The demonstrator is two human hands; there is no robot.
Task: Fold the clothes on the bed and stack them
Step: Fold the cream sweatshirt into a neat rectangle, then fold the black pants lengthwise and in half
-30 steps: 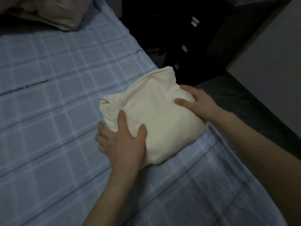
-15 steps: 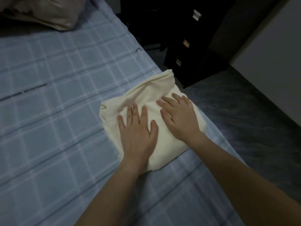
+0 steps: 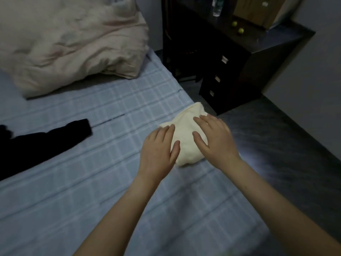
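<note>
A folded cream garment (image 3: 185, 137) lies near the right edge of the bed with its blue checked sheet (image 3: 114, 111). My left hand (image 3: 158, 152) lies flat with straight fingers over the garment's left side. My right hand (image 3: 215, 139) is spread flat over its right side. Both hands hide much of the fold. A black garment (image 3: 42, 141) lies unfolded on the sheet at the left, running out of view.
A crumpled beige duvet (image 3: 70, 41) fills the head of the bed. A dark chest of drawers (image 3: 227, 67) stands right of the bed, with small yellow-green fruits (image 3: 238, 27) and a bottle (image 3: 216, 8) on top. Dark floor (image 3: 276, 145) lies beyond the bed edge.
The view has lifted and pulled back, so the duvet, black garment and chest top now show. Both hands have gone from the garment's sides to lying flat on top and then slid apart.
</note>
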